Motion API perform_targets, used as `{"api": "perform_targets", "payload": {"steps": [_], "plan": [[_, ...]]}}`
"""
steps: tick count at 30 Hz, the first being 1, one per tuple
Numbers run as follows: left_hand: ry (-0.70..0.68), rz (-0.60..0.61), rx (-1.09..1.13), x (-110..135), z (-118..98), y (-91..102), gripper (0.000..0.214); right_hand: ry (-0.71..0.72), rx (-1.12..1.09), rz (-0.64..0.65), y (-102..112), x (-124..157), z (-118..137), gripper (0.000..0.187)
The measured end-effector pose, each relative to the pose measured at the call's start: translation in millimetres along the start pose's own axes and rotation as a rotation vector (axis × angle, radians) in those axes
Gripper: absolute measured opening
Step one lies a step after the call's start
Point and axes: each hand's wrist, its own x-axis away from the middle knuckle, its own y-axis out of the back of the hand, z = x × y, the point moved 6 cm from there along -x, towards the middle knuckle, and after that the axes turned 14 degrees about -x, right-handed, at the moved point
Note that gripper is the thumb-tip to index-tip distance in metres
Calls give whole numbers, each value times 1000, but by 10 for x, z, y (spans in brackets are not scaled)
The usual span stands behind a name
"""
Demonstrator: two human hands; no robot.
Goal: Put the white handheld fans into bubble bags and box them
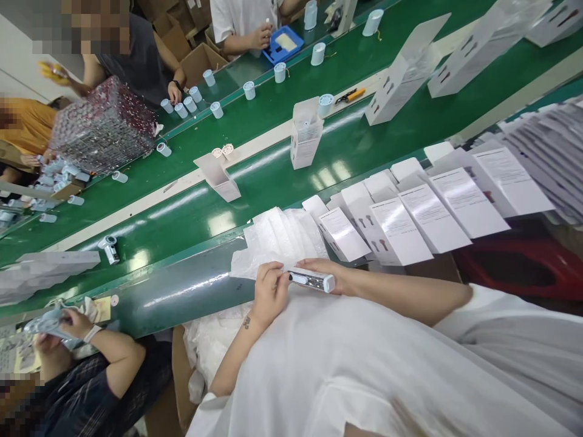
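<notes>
Both my hands hold a small white cylindrical device [312, 280] lying crosswise just in front of my chest. My left hand [269, 292] is curled around its left end, fingers pinched at the tip. My right hand [328, 270] wraps its fingers over the right part of the device from behind. Directly beyond the hands lies a pile of clear plastic bags [277, 240] on the near edge of the green conveyor belt [273, 173].
A row of flat white printed cartons [432, 212] fans out to the right. Upright open boxes [305, 133] and small white cylinders [216, 109] stand on the belt. Other workers sit across the belt and at my lower left [82, 352]. A red bin [519, 267] sits at right.
</notes>
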Motion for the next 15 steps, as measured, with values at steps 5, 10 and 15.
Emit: {"api": "perform_targets", "payload": {"steps": [5,10,15], "plan": [[91,5,5,84,112,-11,11,330,533,-174,75,69,257,14],[169,27,45,122,149,10,16,665,1216,21,-220,532,549,15],[146,236,178,37,38,57,21,501,1098,315,-308,921,730,28]]}}
